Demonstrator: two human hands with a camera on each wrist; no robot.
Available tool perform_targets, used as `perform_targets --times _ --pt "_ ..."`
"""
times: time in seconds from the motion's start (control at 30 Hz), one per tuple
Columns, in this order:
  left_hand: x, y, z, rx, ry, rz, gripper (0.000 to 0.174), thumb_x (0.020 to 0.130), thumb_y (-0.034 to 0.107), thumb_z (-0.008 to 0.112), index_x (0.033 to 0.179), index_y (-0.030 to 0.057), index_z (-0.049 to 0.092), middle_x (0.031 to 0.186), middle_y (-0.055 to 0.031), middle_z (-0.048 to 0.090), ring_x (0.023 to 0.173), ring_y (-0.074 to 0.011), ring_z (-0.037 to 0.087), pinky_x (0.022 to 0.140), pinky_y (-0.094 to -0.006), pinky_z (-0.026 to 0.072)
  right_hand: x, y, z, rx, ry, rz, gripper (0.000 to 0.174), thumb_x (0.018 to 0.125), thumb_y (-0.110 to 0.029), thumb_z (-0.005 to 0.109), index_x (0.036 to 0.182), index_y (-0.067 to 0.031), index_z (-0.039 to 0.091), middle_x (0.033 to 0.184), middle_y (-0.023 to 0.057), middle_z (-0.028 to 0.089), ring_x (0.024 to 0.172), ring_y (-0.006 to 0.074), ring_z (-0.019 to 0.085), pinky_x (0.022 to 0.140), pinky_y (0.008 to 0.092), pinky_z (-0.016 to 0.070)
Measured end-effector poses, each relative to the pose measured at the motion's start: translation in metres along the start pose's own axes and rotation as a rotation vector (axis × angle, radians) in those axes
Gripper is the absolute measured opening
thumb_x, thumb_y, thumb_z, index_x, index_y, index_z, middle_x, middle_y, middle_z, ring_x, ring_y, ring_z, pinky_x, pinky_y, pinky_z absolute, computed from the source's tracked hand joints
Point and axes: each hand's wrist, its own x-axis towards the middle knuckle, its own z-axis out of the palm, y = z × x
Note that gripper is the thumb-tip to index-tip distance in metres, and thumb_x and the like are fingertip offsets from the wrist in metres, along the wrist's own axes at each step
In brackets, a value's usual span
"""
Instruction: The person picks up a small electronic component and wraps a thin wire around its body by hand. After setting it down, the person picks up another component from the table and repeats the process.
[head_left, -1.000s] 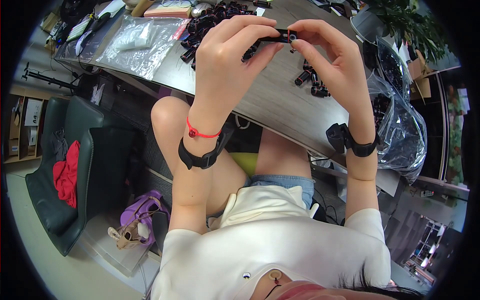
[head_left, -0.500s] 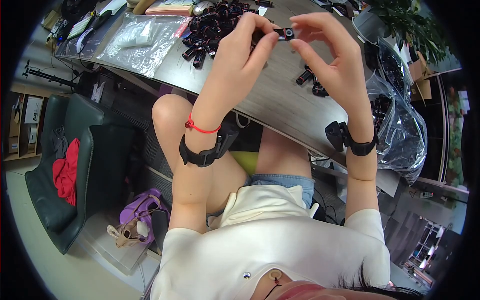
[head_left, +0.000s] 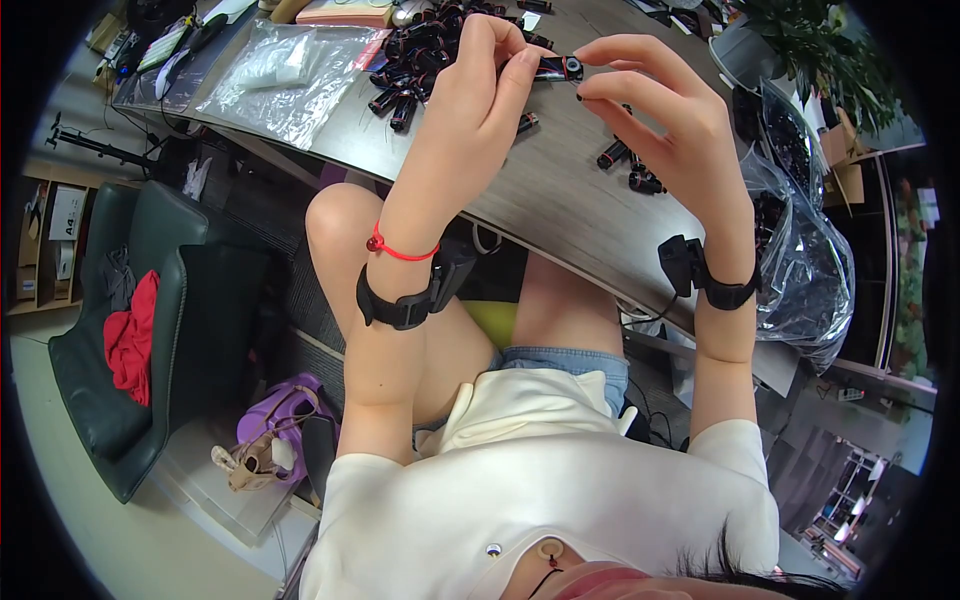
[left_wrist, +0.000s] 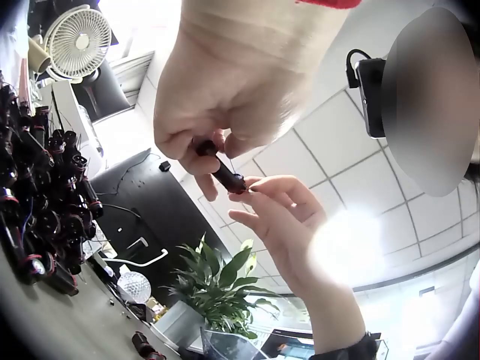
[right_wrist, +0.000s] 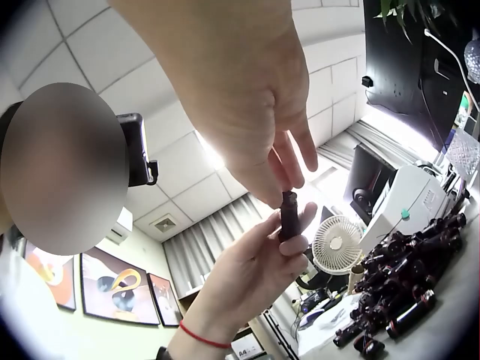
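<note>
My left hand (head_left: 472, 125) grips a small black flashlight (head_left: 553, 69) with red trim, held above the table. Its round end points toward my right hand (head_left: 675, 125). In the left wrist view the black body (left_wrist: 229, 178) sticks out past the curled left fingers. My right fingertips are close to that end, pinching a small dark piece (head_left: 579, 97); its kind is too small to tell. The right wrist view has the flashlight (right_wrist: 289, 217) upright between left thumb and fingers, right fingertips at its top.
Many similar black flashlights (head_left: 405, 65) are heaped behind my left hand. Several more (head_left: 632, 165) lie right of centre on the table (head_left: 560, 205). A clear plastic bag (head_left: 275, 85) is at left, another bag (head_left: 810, 265) at right, a potted plant (head_left: 810, 50) beyond.
The flashlight and left hand have shifted slightly back and left. My right fingers have parted from the flashlight's end and now pinch a small dark piece beside it.
</note>
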Motion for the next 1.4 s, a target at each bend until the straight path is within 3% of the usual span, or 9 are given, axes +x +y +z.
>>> perform_targets --times 0.03,0.13,0.43,0.67,0.97,1.07,1.23,1.33,1.4 --pt "0.000 0.001 0.000 -0.001 0.000 -0.001 0.016 0.098 0.014 0.047 0.100 -0.0014 0.042 0.075 -0.0133 0.056 0.061 -0.0223 0.054 0.057 -0.0316 0.0428 0.000 0.000 0.001 0.001 -0.001 0.001 0.022 0.075 0.010 0.066 0.092 -0.0036 0.065 0.106 0.0075 0.063 0.088 0.0204 0.063 0.074 0.0271 0.0513" --pt "-0.002 0.006 0.002 0.042 -0.020 -0.061 0.014 0.101 0.017 0.043 0.103 0.0024 0.044 0.081 -0.0030 0.057 0.067 -0.0075 0.048 0.058 -0.0220 0.0402 0.001 -0.001 0.003 0.026 0.012 0.016 0.020 0.076 0.009 0.066 0.091 -0.0024 0.063 0.101 0.0068 0.062 0.085 0.0206 0.062 0.072 0.0266 0.0506" --pt "-0.001 0.007 0.006 0.229 0.012 0.126 0.011 0.101 0.011 0.040 0.104 0.0022 0.035 0.087 -0.0106 0.065 0.053 -0.0128 0.044 0.051 -0.0264 0.0408 -0.002 0.006 0.010 0.159 0.043 0.097 0.010 0.083 0.002 0.062 0.093 0.0019 0.058 0.095 0.0066 0.060 0.084 0.0154 0.060 0.078 0.0245 0.0474" --pt "0.000 0.004 0.005 0.301 -0.001 0.295 0.010 0.100 0.006 0.042 0.106 0.0040 0.034 0.091 -0.0123 0.066 0.051 -0.0134 0.042 0.049 -0.0258 0.0396 -0.010 0.014 0.014 0.641 0.017 0.432 0.007 0.090 -0.003 0.058 0.096 0.0005 0.058 0.094 0.0017 0.060 0.087 0.0085 0.057 0.081 0.0234 0.0470" --pt "-0.001 0.007 0.005 0.237 0.003 0.334 0.010 0.100 0.007 0.039 0.108 0.0043 0.033 0.096 -0.0120 0.067 0.053 -0.0127 0.042 0.050 -0.0254 0.0397 -0.010 0.016 0.006 0.809 0.050 0.473 0.008 0.090 -0.006 0.059 0.095 0.0009 0.059 0.097 0.0034 0.060 0.088 0.0099 0.058 0.083 0.0250 0.0485" --pt "0.001 0.009 0.006 0.117 0.013 0.270 0.028 0.089 0.003 0.061 0.103 0.0028 0.037 0.087 -0.0124 0.064 0.077 -0.0272 0.062 0.067 -0.0332 0.0489 -0.010 0.013 0.004 0.802 0.073 0.451 0.008 0.090 -0.005 0.059 0.095 0.0018 0.059 0.099 0.0048 0.060 0.089 0.0103 0.059 0.083 0.0244 0.0485" --pt "0.013 0.009 0.004 0.313 0.269 0.436 0.037 0.087 0.003 0.066 0.105 0.0061 0.034 0.099 -0.0122 0.066 0.068 -0.0131 0.062 0.054 -0.0213 0.0459 -0.008 0.007 0.001 0.758 0.167 0.442 0.007 0.089 -0.002 0.059 0.095 0.0027 0.059 0.101 0.0059 0.060 0.089 0.0101 0.059 0.082 0.0233 0.0481" --pt "0.010 0.039 0.003 0.084 0.115 0.163 0.067 0.069 0.000 0.082 0.118 0.0043 0.037 0.092 -0.0122 0.065 0.088 -0.0184 0.066 0.077 -0.0265 0.0523 -0.009 0.005 0.000 0.696 0.203 0.353 0.007 0.088 0.001 0.060 0.094 0.0032 0.060 0.101 0.0064 0.061 0.089 0.0094 0.060 0.081 0.0218 0.0475" --pt "0.005 0.038 0.006 -0.086 0.116 0.049 0.071 0.069 -0.001 0.081 0.122 0.0043 0.034 0.094 -0.0130 0.065 0.089 -0.0186 0.065 0.079 -0.0269 0.0521 -0.009 0.004 0.001 0.708 0.189 0.359 0.006 0.087 0.001 0.060 0.093 0.0032 0.060 0.101 0.0065 0.061 0.089 0.0093 0.059 0.080 0.0214 0.0472"
